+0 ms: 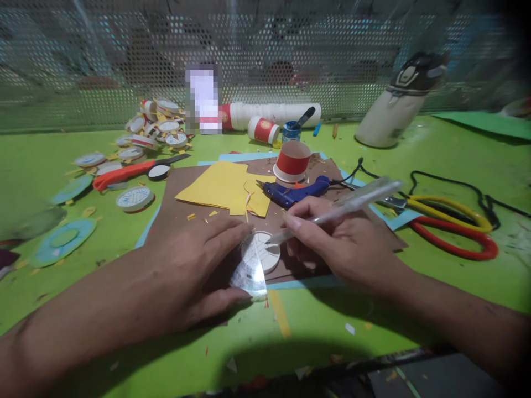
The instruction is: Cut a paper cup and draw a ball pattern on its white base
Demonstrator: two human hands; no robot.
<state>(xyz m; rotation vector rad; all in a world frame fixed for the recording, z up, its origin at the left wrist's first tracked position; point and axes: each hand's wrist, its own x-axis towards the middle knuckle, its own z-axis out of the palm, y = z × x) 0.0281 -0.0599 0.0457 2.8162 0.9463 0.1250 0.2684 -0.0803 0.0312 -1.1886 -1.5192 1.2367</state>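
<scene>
My left hand (194, 265) lies flat, fingers spread, pressing a clear plastic ruler (250, 272) onto a white paper disc (265, 251) on the brown sheet (290, 226). My right hand (336, 237) is closed around a clear pen (344, 204), whose tip touches the white disc just right of the ruler's edge. Both forearms reach in from the bottom corners.
On the brown sheet lie yellow paper (226, 188), a blue glue gun (294, 193) and an upturned red-and-white paper cup (292, 161). Red and yellow-handled scissors (452, 226) lie right. Cut discs (157, 132), a red cutter (124, 174), paint pot (291, 131) and a bottle (398, 105) stand behind.
</scene>
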